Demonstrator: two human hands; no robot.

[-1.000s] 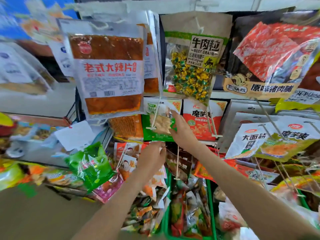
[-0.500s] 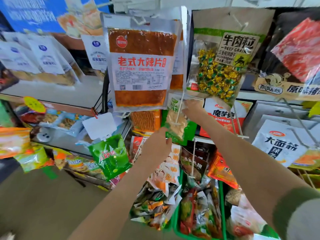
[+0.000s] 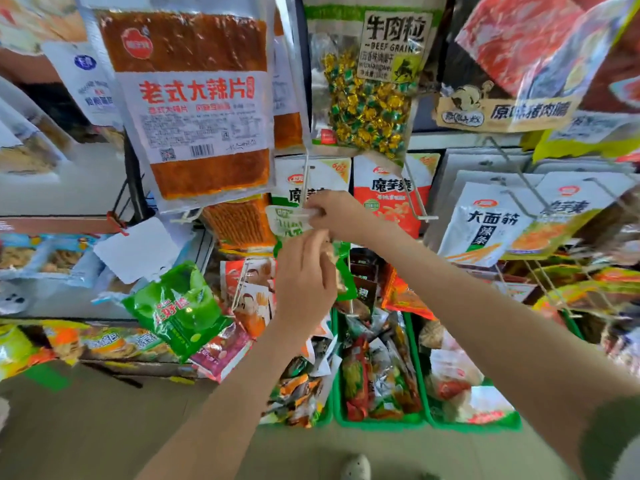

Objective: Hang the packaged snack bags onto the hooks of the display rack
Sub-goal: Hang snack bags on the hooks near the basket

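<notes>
A small green and white snack bag [image 3: 285, 221] is held up at the tip of a white wire hook [image 3: 305, 181] in the middle of the rack. My right hand [image 3: 337, 216] pinches the bag's top edge at the hook's end. My left hand [image 3: 304, 285] is just below, its fingers curled on the bag's lower part, which it mostly hides. Behind the hook hang a green-white bag [image 3: 311, 183] and a red konjac bag [image 3: 389, 199].
Big packs hang above: a spicy strip pack [image 3: 197, 102] and a beef grain bag [image 3: 370, 88]. White packs [image 3: 485, 223] fill hooks at right. Green baskets [image 3: 381, 420] of loose snacks stand below my arms. A green bag [image 3: 176, 306] hangs at lower left.
Both hands have risen to the hook's tip. The bag's top is now at the hook end, and my left hand has moved up under it. The view came closer to the rack.
</notes>
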